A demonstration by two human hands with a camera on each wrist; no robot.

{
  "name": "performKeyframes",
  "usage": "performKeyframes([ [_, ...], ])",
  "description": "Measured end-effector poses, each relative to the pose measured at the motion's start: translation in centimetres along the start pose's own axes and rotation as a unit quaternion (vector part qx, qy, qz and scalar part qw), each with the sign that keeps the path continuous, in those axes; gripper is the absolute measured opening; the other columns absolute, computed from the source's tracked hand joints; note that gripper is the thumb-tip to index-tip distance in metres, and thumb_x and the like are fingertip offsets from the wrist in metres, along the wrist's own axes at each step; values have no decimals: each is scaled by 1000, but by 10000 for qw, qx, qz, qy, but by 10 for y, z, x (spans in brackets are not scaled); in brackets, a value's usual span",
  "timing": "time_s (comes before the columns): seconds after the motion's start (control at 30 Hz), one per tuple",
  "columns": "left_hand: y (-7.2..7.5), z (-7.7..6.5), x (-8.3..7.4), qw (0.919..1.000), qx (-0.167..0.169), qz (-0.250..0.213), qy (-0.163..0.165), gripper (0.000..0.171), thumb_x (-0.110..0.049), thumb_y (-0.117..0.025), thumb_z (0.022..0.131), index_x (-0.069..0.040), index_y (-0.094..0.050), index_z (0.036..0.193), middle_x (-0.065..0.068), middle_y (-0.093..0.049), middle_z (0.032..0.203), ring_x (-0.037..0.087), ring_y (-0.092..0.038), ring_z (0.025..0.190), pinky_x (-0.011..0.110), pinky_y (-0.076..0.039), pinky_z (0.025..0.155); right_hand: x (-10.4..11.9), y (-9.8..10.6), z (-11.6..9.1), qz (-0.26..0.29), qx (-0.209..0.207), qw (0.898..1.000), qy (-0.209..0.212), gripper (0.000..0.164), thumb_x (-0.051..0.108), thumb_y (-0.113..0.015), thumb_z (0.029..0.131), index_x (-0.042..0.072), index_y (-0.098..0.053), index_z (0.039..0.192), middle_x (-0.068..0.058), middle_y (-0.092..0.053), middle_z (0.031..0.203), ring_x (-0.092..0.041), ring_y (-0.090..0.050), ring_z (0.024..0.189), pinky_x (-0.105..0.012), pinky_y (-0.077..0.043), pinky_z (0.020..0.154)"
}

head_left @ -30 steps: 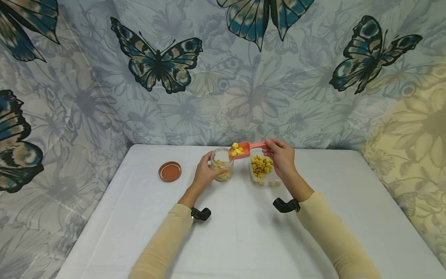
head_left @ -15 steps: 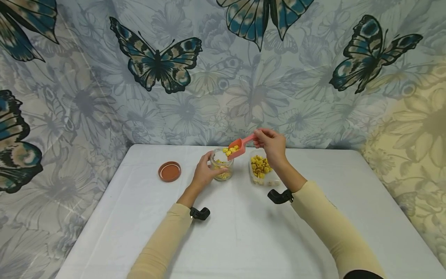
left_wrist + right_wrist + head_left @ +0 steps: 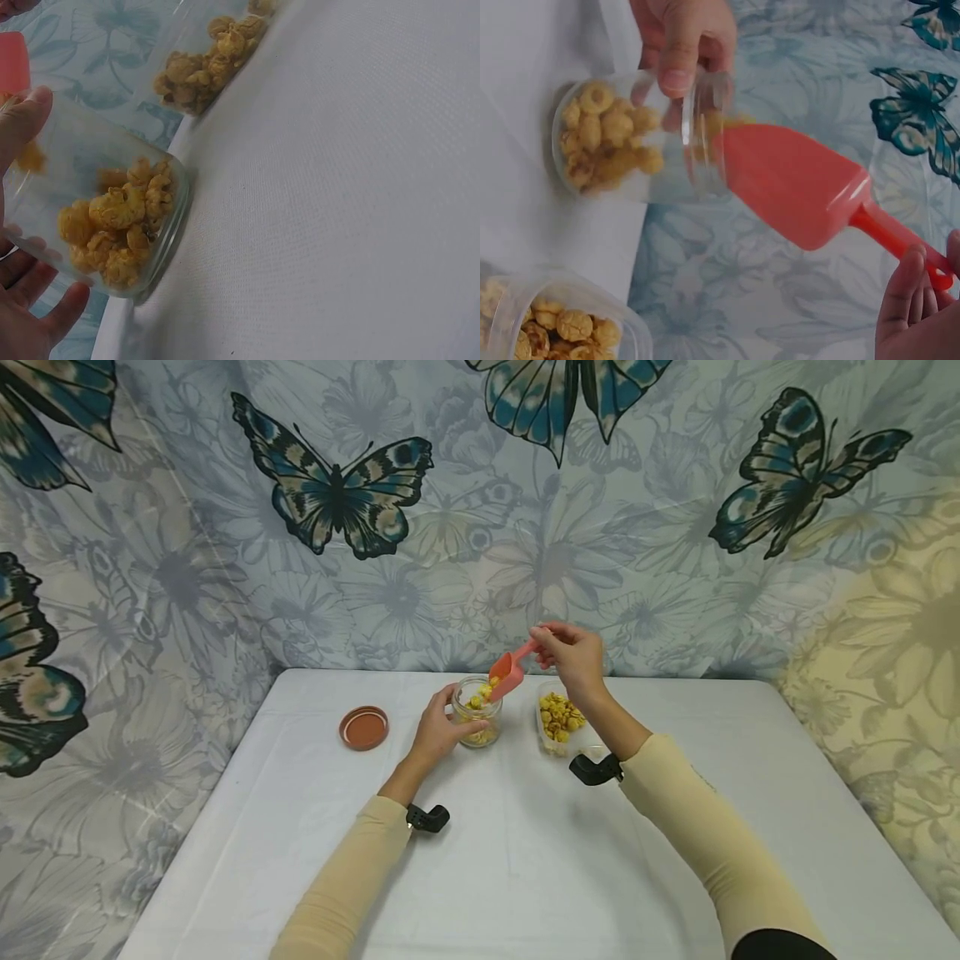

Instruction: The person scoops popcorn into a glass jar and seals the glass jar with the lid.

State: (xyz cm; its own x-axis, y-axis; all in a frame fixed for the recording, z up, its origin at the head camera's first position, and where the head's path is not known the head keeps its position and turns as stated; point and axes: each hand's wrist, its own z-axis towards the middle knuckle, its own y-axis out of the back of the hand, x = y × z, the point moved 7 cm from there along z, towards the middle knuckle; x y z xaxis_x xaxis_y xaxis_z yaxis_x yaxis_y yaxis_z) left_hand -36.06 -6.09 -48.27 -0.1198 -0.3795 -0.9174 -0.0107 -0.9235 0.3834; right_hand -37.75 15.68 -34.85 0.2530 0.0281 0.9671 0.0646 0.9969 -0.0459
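Note:
My left hand (image 3: pixel 438 724) grips a clear glass jar (image 3: pixel 660 180) near its top, thumb on one side and fingers on the other. Caramel popcorn (image 3: pixel 116 217) fills the jar's lower part. A red-pink scoop (image 3: pixel 795 180) tilts down into the jar's mouth, some popcorn (image 3: pixel 484 692) at its lip sliding in. The end of its handle is pinched by my right hand (image 3: pixel 573 660), raised to the upper right of the jar. To the right of the jar stands a clear plastic container (image 3: pixel 634 322) with more popcorn, partly behind the right wrist in the head view.
A brown-orange jar lid (image 3: pixel 363 728) lies on the white table (image 3: pixel 480 877) left of the jar. Behind the table's far edge hangs a butterfly-print cloth (image 3: pixel 405 602). Each wrist wears a black camera mount (image 3: pixel 429 818).
My right hand has moved left and up, tipping the scoop from nearly level to steep over the jar. Popcorn has slid toward its lip and into the jar. The left hand stays on the jar.

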Motion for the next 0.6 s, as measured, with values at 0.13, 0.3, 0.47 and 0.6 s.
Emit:
performKeyframes([
  [0.13, 2, -1, -1, 10000, -3, -16, -81, 85, -30, -86, 74, -8, -42, 143, 11, -49, 141, 25, -46, 131, 45, -46, 104, 2, -2, 0, 1, 79, 10000, 38, 28, 19, -72, 89, -4, -67, 104, 7, -68, 69, -7, -61, 54, -18, -52, 51],
  [0.3, 1, -1, 0, 9999, -26, -104, -122, 85, -30, -86, 73, -7, -43, 143, 15, -50, 140, 26, -47, 130, 46, -47, 103, 2, 2, -4, 49, 31, 9999, -131, 30, 15, -69, 91, -9, -65, 109, 6, -69, 69, -7, -61, 55, -18, -53, 52],
  [0.47, 1, 1, 2, 9998, -2, -117, -135, 86, -32, -86, 73, -7, -43, 143, 17, -50, 140, 26, -48, 129, 45, -47, 103, -11, 12, -1, 130, -177, 9992, -331, 29, 23, -72, 89, -1, -68, 104, 6, -70, 70, -7, -62, 55, -18, -55, 54],
  [0.6, 1, 1, 2, 9998, -17, -113, -145, 87, -32, -87, 72, -8, -43, 143, 17, -50, 140, 26, -48, 129, 45, -47, 103, -14, 15, -2, 80, -208, 9988, -425, 29, 27, -73, 88, 2, -67, 103, 6, -70, 72, -7, -62, 56, -19, -55, 55],
])
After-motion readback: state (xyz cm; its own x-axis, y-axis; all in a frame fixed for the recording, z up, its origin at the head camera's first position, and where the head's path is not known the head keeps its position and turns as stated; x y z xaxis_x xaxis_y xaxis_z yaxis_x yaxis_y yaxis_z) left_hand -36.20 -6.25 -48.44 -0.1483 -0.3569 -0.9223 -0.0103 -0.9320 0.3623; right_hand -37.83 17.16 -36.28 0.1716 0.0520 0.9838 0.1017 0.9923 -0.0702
